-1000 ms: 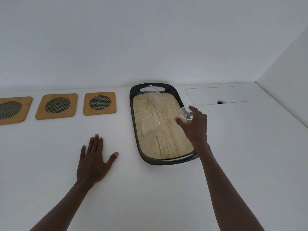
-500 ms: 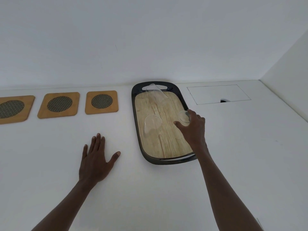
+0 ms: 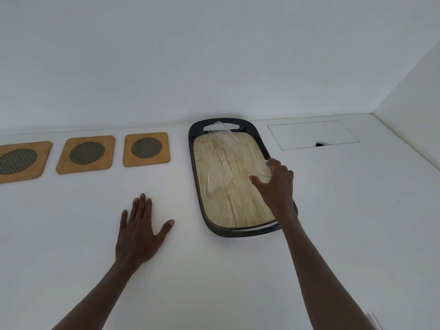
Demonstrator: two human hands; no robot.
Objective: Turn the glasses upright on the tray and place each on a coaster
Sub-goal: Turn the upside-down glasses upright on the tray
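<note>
The fingers (image 3: 258,180) of the right hand (image 3: 277,186) curl around a clear glass (image 3: 263,168) at the right side of the tray (image 3: 194,163), thumb toward the tray's middle and the other fingers behind the glass, whose round end faces the camera; whether it touches the tray floor cannot be told. The left hand (image 3: 138,231) lies flat on the white desk (image 3: 71,222), fingers spread and grasping nothing, well to the left of the tray's near end. Three glasses are in view, all on the tray: the one in the right hand, a second glass (image 3: 218,181) just left of it on the wood-grain floor, standing apart from the hand with its wider end toward the camera, and a third glass (image 3: 222,134) tipped on its side at the far end, partly over the dark rim by the handle slot. The tray is a long oval with a dark rim and a handle slot at each end. Three square wooden coasters with dark mesh centres lie in a row to its left: the nearest coaster (image 3: 146,149), the middle coaster (image 3: 86,154), and the far-left coaster (image 3: 20,160), cut by the frame edge; none carries a glass. A rectangular hatch (image 3: 312,134) is set into the desk right of the tray.
</note>
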